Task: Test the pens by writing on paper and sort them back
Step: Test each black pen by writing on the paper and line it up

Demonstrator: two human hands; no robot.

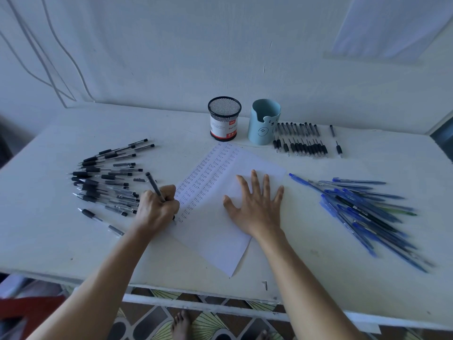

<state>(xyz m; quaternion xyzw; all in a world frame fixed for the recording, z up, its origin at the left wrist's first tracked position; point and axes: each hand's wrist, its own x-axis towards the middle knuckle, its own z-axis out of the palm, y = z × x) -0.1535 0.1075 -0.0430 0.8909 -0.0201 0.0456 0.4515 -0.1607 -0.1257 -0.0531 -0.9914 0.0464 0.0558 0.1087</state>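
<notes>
A white sheet of paper [220,231] lies tilted on the table, its left part filled with columns of the handwritten word "test". My left hand [157,207] grips a black pen [154,186], tip down at the paper's left edge near the bottom of the first column. My right hand [257,204] lies flat with fingers spread, pressing on the sheet. A heap of black pens [107,177] lies left of the paper. Blue pens [362,209] are piled to the right.
At the back stand a black mesh pen cup [224,119] and a light blue cup with a bear face [263,122]. Black pens in a neat row [300,141] lie right of the blue cup. The table's front edge [196,298] is near my body; a wall closes the back.
</notes>
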